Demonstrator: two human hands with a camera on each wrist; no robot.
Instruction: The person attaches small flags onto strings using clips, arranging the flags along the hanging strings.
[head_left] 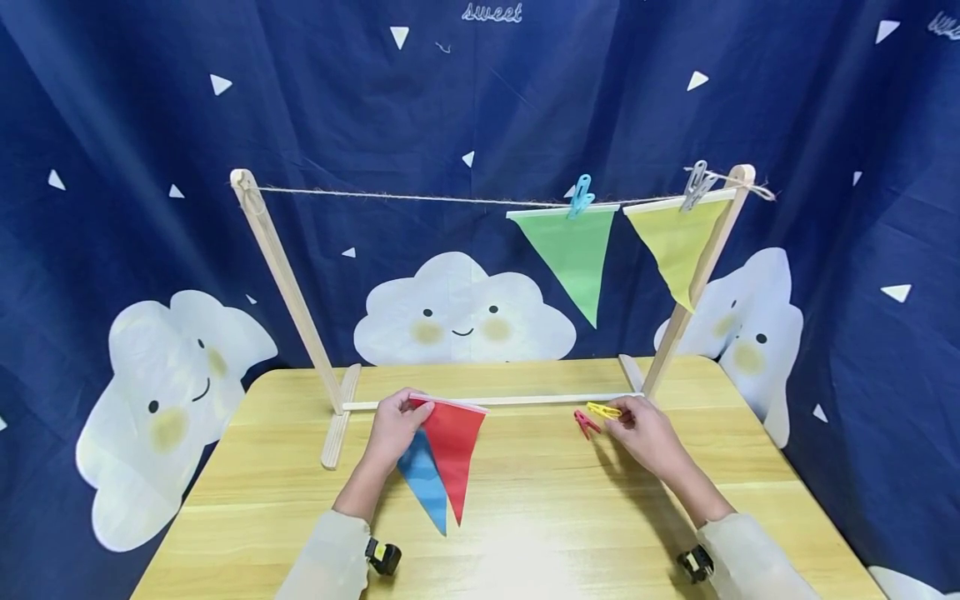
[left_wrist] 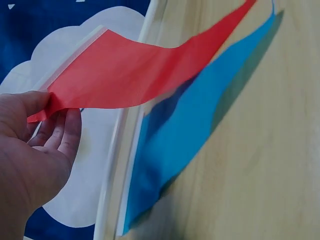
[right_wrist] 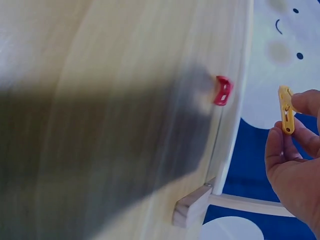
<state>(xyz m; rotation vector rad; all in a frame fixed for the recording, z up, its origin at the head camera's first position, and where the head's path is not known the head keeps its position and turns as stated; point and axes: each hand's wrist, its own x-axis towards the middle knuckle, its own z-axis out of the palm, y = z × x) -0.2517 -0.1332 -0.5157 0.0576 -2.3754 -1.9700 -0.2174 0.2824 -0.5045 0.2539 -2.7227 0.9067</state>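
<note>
My left hand point(head_left: 395, 427) pinches a red triangular pennant point(head_left: 452, 437) by a corner of its white-edged top, thumb on the near side. Below and partly behind it, a blue pennant point(left_wrist: 175, 145) lies on the table. Between the thumb and fingers of my right hand point(head_left: 639, 429) is a yellow clothespin point(right_wrist: 286, 111), held above the table. A red clothespin point(right_wrist: 223, 90) lies on the wood just left of that hand. On the twine point(head_left: 390, 197) above, a blue clothespin point(head_left: 581, 197) holds a green pennant point(head_left: 573, 250) and a grey clothespin point(head_left: 697, 185) holds a yellow pennant point(head_left: 684, 242).
The twine runs between a left wooden post point(head_left: 288, 283) and a right wooden post point(head_left: 678, 321). A low crossbar point(head_left: 525, 400) joins them, just beyond both hands. Feet point(head_left: 335, 437) stick out over the tabletop point(head_left: 300, 517). A blue curtain point(head_left: 337, 100) with clouds hangs behind.
</note>
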